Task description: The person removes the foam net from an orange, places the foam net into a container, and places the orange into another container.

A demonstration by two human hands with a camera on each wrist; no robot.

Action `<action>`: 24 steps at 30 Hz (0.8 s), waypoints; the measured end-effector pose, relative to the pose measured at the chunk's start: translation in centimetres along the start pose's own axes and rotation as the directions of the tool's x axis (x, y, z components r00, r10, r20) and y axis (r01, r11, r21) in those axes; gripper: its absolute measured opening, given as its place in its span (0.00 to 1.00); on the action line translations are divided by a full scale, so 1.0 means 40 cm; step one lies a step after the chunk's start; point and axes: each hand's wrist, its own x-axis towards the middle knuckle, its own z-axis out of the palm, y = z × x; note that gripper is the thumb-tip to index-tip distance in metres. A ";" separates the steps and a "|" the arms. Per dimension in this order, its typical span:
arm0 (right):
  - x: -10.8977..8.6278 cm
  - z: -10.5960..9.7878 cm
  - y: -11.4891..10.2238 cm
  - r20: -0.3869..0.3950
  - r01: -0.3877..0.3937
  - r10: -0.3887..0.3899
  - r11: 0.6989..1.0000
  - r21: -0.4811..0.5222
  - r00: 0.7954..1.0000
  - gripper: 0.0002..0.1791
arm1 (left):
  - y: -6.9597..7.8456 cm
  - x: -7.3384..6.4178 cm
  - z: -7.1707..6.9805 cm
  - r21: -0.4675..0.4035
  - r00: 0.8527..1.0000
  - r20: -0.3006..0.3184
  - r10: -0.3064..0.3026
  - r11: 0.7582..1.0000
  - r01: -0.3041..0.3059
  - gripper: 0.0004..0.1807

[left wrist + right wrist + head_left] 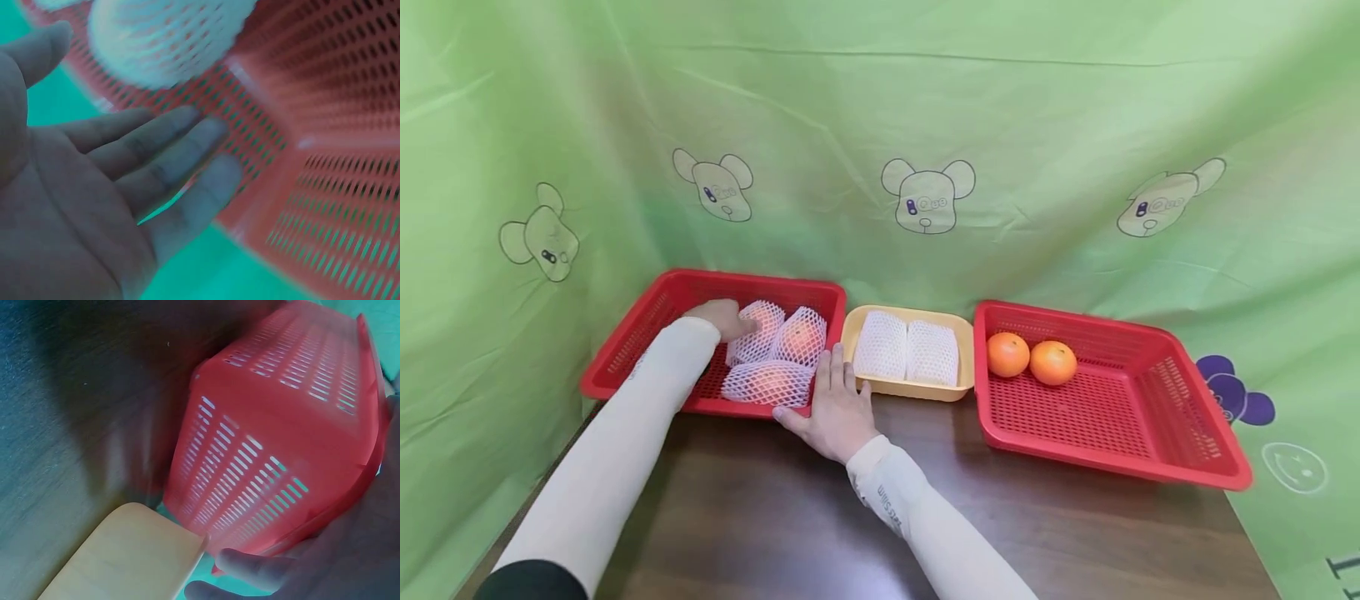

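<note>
In the head view my left hand (724, 318) reaches into the left red basket (647, 321), beside an orange in a white foam net (758, 325). The left wrist view shows this hand (125, 169) with its palm in sight and fingers extended; the netted fruit (162, 44) lies just beyond the fingertips. Two more netted oranges, one at the right (801, 337) and one in front (769, 383), share the basket. My right hand (835, 408) rests on that basket's near right corner, fingers fairly straight along its rim. In the right wrist view the basket's slotted side (250, 469) shows beside the fingers.
A yellow tray (917, 389) with two white foam-net sleeves (906, 346) stands between the baskets; whether they contain fruit I cannot tell. At the right, another red basket (1120, 462) has two bare oranges (1030, 358). Green cloth (925, 100) hangs behind the wooden table (760, 508).
</note>
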 end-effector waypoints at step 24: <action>0.000 0.005 -0.002 -0.005 -0.017 0.017 1.000 -0.015 1.000 0.62 | -0.031 0.118 0.093 -0.304 0.999 -0.045 -0.020 0.953 0.005 0.54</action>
